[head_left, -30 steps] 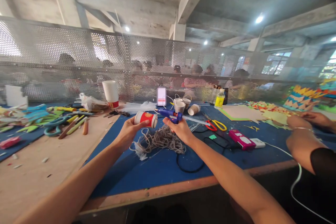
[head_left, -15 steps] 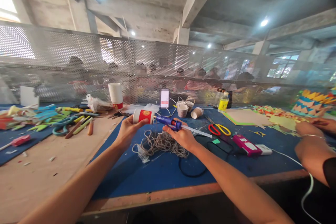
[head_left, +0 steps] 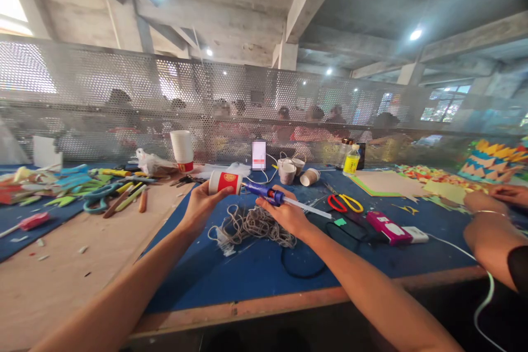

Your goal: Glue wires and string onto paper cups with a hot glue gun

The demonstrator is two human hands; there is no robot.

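My left hand (head_left: 203, 204) grips a red and white paper cup (head_left: 228, 182) that lies on its side in the air. My right hand (head_left: 289, 212) is wrapped round a blue glue gun (head_left: 262, 191), with a long clear glue stick (head_left: 313, 209) sticking out of its back. The gun's nozzle points left and meets the cup's right end, or nearly so; contact is too small to tell. Below both hands a tangled heap of grey cord (head_left: 258, 225) rests on the blue table mat (head_left: 198, 280).
Stacked paper cups (head_left: 182, 149), small wrapped cups (head_left: 287, 170), red-yellow scissors (head_left: 345, 203), a yellow-labelled bottle (head_left: 351, 161) and a magenta box (head_left: 388, 227) stand or lie around. Teal scissors (head_left: 99, 198) are at left. Another person's arms (head_left: 490, 231) rest at right.
The glue stick's rear end has dipped slightly and shifted a little left. Both hands keep their hold on the cup and glue gun.
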